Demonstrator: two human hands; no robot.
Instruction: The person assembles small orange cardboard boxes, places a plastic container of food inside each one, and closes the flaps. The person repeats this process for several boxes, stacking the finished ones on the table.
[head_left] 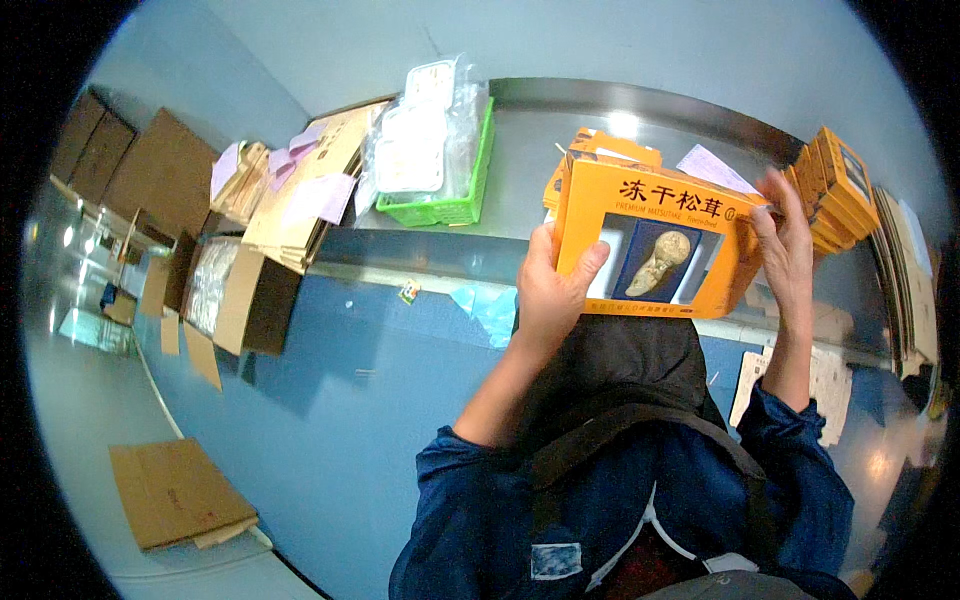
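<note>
An orange carton point(592, 205) with a clear window is held up in front of me, its printed face toward me. Behind the window shows a picture of a pale mushroom on dark blue. My left hand point(555, 268) is closed on the carton's left end, thumb over the front. At the right end, my right hand point(787, 235) has its fingers stretched upward, close against the carton's side. Whether they touch a flap there is hard to make out. More orange cartons point(612, 147) lie behind the held one on the metal table point(530, 150).
A green basket point(435, 212) holds clear plastic trays. Stacked orange cartons point(840, 190) stand at the right, beside flat cardboard point(900, 290). Left are flattened cartons point(310, 195) with lilac papers, and an open cardboard box point(265, 300) of plastic-wrapped contents. Folded cardboard point(180, 490) lies lower left.
</note>
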